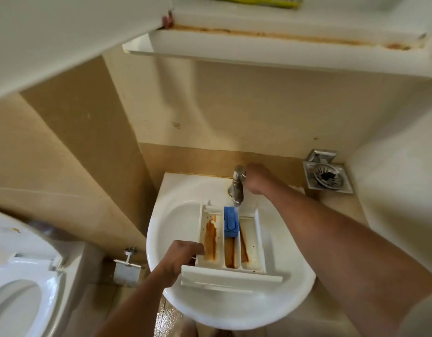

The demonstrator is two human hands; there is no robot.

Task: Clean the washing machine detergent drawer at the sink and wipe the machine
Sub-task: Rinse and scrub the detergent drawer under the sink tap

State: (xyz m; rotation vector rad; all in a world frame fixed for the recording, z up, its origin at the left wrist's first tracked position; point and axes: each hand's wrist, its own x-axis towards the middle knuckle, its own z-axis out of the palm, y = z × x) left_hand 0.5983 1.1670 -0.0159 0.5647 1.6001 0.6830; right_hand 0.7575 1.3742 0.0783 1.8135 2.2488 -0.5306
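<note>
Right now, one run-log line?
left hand holds drawer in sink | right hand at tap | water running

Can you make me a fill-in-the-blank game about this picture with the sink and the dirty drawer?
1. Water from the tap is falling onto the ____ part of the drawer.
2. The drawer lies in the white ____.
3. The left hand holds the drawer's side, while the right hand is at the ____.
4. The stains inside the drawer are ____ in colour.

Missing words: blue; sink; tap; orange-brown
</note>
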